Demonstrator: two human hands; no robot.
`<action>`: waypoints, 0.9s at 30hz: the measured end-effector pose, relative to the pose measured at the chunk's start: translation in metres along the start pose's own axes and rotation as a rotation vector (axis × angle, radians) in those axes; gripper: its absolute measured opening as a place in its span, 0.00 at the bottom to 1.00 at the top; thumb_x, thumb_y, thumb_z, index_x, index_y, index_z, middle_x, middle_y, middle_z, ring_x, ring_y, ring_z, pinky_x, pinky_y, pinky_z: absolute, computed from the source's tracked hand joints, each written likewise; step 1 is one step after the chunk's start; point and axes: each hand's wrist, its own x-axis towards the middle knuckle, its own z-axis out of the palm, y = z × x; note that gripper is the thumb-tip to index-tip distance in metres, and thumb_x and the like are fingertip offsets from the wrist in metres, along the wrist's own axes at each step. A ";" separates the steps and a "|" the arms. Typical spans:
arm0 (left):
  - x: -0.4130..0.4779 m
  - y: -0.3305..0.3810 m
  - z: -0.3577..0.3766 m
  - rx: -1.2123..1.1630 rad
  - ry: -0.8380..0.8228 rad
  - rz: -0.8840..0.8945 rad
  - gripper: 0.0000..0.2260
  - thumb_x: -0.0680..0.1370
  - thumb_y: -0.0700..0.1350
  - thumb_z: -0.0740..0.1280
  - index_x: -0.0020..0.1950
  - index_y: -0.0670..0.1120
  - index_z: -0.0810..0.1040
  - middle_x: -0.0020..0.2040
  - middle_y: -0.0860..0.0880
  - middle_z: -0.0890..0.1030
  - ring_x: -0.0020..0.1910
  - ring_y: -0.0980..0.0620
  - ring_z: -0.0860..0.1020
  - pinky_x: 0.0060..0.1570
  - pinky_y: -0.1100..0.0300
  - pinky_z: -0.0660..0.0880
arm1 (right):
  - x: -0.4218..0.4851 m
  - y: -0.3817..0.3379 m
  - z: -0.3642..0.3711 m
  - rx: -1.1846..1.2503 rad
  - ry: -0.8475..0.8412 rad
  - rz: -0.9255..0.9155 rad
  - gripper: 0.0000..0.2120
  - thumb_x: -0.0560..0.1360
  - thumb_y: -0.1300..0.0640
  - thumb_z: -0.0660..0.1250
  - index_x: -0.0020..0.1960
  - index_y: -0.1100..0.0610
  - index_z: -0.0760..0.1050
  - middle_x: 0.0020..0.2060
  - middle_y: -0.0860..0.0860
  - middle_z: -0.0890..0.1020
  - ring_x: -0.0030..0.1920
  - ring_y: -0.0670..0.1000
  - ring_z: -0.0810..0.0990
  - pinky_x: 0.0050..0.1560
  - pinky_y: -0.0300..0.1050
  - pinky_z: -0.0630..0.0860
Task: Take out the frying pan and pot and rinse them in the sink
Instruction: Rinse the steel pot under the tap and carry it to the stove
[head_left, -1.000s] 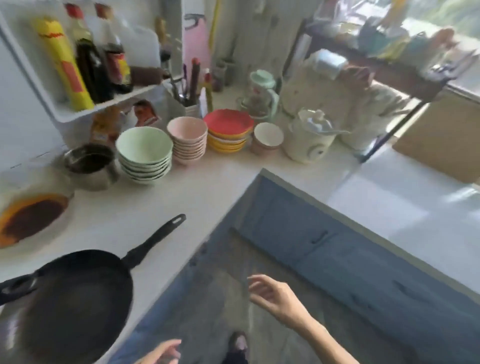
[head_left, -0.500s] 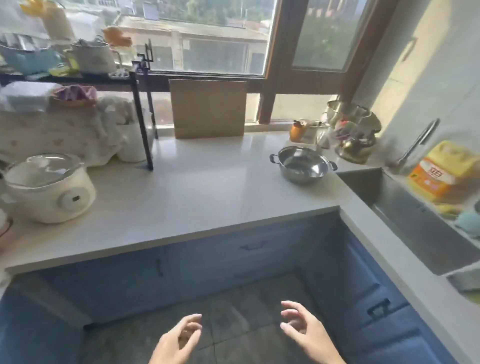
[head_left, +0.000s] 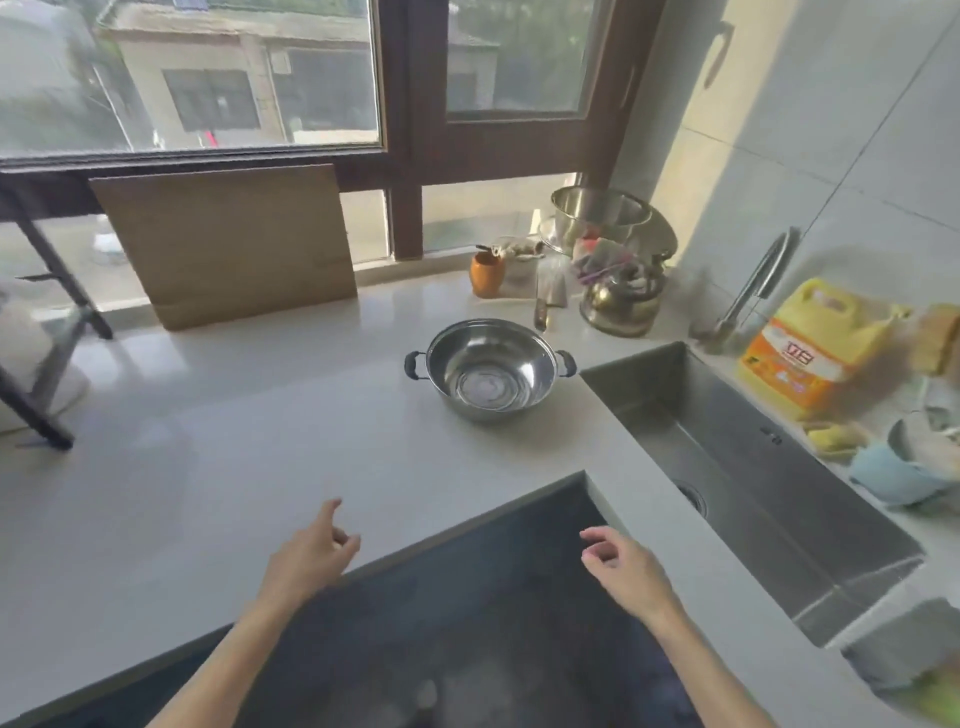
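A steel pot (head_left: 490, 370) with two black side handles stands empty on the white counter, just left of the steel sink (head_left: 748, 473). The tap (head_left: 753, 283) rises at the sink's far end. My left hand (head_left: 310, 553) hovers over the counter's front edge, fingers loosely apart, holding nothing. My right hand (head_left: 623, 569) hangs over the floor near the counter's inner corner, also with nothing in it. Both hands are well short of the pot. The frying pan is out of view.
A wooden board (head_left: 228, 244) leans against the window. Behind the pot stand an orange cup (head_left: 487, 274), a knife (head_left: 543, 306), a kettle (head_left: 621, 301) and a steel bowl (head_left: 602, 213). A yellow detergent bottle (head_left: 810, 348) and sponges sit beyond the sink. A black rack leg (head_left: 36, 410) stands left.
My view has swung right from the frying pan and bowls to the window counter, then closer to the pot and sink. Both hands have risen and reached forward.
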 end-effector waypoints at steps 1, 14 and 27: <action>0.029 0.010 -0.004 0.057 0.012 -0.006 0.30 0.81 0.57 0.63 0.81 0.55 0.58 0.55 0.60 0.83 0.58 0.50 0.82 0.53 0.53 0.76 | 0.026 -0.003 -0.010 -0.051 0.012 0.021 0.14 0.76 0.49 0.66 0.61 0.40 0.77 0.49 0.39 0.84 0.51 0.46 0.83 0.54 0.46 0.79; 0.298 0.107 -0.023 0.476 0.004 0.222 0.28 0.79 0.52 0.66 0.77 0.59 0.61 0.66 0.51 0.76 0.52 0.47 0.82 0.36 0.56 0.72 | 0.303 -0.081 -0.091 -0.487 0.064 -0.021 0.28 0.79 0.55 0.60 0.78 0.44 0.59 0.68 0.54 0.72 0.59 0.60 0.80 0.52 0.51 0.73; 0.357 0.124 -0.037 -0.179 -0.118 0.109 0.13 0.79 0.40 0.70 0.52 0.59 0.82 0.43 0.52 0.84 0.39 0.55 0.86 0.43 0.69 0.75 | 0.393 -0.062 -0.080 -0.047 -0.132 -0.125 0.19 0.73 0.59 0.67 0.62 0.44 0.79 0.41 0.44 0.81 0.47 0.51 0.83 0.45 0.40 0.77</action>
